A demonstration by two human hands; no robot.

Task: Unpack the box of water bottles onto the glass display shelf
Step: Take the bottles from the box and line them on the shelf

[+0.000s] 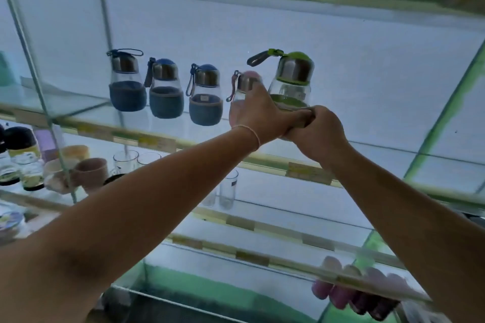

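Three small glass bottles with blue sleeves and steel caps (166,88) stand in a row on the glass display shelf (86,110). To their right stands a pink-capped bottle (245,84), with my left hand (256,113) wrapped around its lower body. A green-capped bottle (292,78) with a green sleeve sits at the row's right end. My right hand (315,130) grips its base from below. My two hands touch each other. The box is not in view.
The shelf below holds cups, drinking glasses (227,189) and dark-lidded jars (19,149) at the left. Pink bottles (349,294) lie under a lower glass pane at the bottom right. A glass divider (34,81) stands at the left. Another shelf runs overhead.
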